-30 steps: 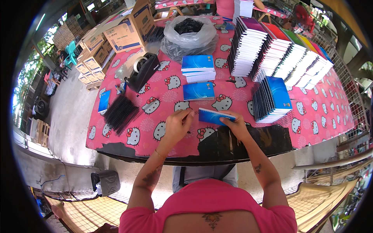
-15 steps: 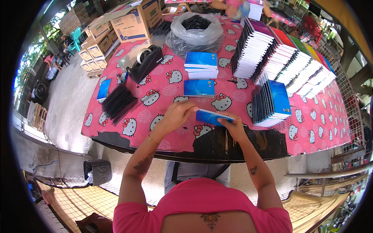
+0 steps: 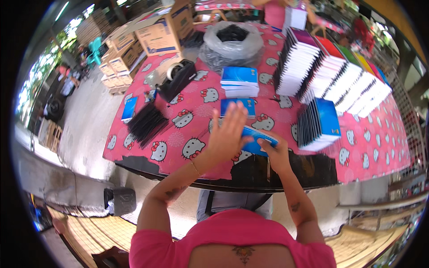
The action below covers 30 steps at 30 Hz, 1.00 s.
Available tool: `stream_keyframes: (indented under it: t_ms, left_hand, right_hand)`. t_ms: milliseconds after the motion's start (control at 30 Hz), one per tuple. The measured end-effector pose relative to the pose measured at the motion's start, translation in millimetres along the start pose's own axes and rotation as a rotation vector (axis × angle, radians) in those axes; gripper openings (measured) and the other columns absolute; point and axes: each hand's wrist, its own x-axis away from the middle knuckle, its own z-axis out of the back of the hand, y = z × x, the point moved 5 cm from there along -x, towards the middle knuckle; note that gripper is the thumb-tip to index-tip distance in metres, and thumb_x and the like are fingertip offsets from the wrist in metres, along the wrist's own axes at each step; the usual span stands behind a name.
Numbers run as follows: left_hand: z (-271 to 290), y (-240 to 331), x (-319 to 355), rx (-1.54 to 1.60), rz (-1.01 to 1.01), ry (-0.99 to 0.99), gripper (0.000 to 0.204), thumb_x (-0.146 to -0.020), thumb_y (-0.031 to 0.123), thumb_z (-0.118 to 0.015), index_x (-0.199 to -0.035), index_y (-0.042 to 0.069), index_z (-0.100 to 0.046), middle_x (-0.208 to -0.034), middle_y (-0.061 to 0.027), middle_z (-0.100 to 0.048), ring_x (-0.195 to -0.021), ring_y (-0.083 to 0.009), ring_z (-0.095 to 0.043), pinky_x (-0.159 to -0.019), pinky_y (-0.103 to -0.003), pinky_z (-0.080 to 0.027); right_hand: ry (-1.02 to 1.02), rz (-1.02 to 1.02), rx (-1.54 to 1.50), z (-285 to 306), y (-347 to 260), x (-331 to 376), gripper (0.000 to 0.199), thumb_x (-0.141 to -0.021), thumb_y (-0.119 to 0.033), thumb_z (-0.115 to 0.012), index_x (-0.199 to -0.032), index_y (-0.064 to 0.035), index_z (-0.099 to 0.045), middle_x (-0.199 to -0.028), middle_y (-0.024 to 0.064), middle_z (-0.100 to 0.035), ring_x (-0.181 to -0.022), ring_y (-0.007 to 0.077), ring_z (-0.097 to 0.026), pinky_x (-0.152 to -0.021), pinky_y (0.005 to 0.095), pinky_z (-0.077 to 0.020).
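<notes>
Left of the grip, black strips (image 3: 146,123) lie on the pink cartoon-print surface (image 3: 192,134). The left hand (image 3: 228,136), fingers spread flat, presses a blue booklet (image 3: 258,140) pinched by the right hand (image 3: 275,149). Further right stand booklet stacks (image 3: 318,124); cardboard boxes (image 3: 161,33) behind.

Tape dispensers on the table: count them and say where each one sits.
1. The black tape dispenser stands on the far left part of the pink tablecloth, beside the cardboard box and left of the plastic bag. Others may be hidden behind the stacks.
</notes>
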Motion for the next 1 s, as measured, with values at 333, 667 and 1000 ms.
stream_keyframes:
  t_ms: [333,667,1000]
  left_hand:
    - [-12.0,27.8,29.2,0.103,-0.088,0.020,0.089,-0.088,0.061,-0.056,-0.148,-0.002,-0.038,-0.156,-0.0221,-0.035,-0.148,-0.0339,-0.029,-0.116,-0.060,-0.020]
    - [-13.4,35.1,39.2,0.265,-0.076,0.180,0.075,-0.092,0.050,-0.058,-0.144,-0.002,-0.041,-0.144,-0.0193,-0.047,-0.133,-0.0318,-0.047,-0.112,-0.054,-0.026]
    - [-31.3,7.2,6.1,0.265,-0.170,0.000,0.033,-0.095,0.037,-0.059,-0.114,0.010,-0.058,-0.115,-0.0108,-0.056,-0.113,-0.0287,-0.054,-0.102,-0.050,-0.034]
  right_hand:
    - [-0.006,-0.003,0.055,-3.5,-15.0,6.9,0.030,-0.090,-0.012,-0.070,-0.117,0.0014,-0.069,-0.094,0.0011,-0.068,-0.081,0.0068,-0.059,-0.068,0.0222,-0.0485]
    - [0.014,-0.056,0.015,5.6,3.6,1.8,0.027,-0.089,-0.008,-0.072,-0.113,0.0014,-0.070,-0.091,0.0003,-0.067,-0.081,0.0070,-0.060,-0.074,0.0222,-0.0479]
    - [-0.177,-0.114,0.052,9.9,36.5,4.6,0.014,-0.089,-0.008,-0.071,-0.100,0.0011,-0.071,-0.086,-0.0013,-0.067,-0.079,0.0073,-0.058,-0.073,0.0248,-0.0469]
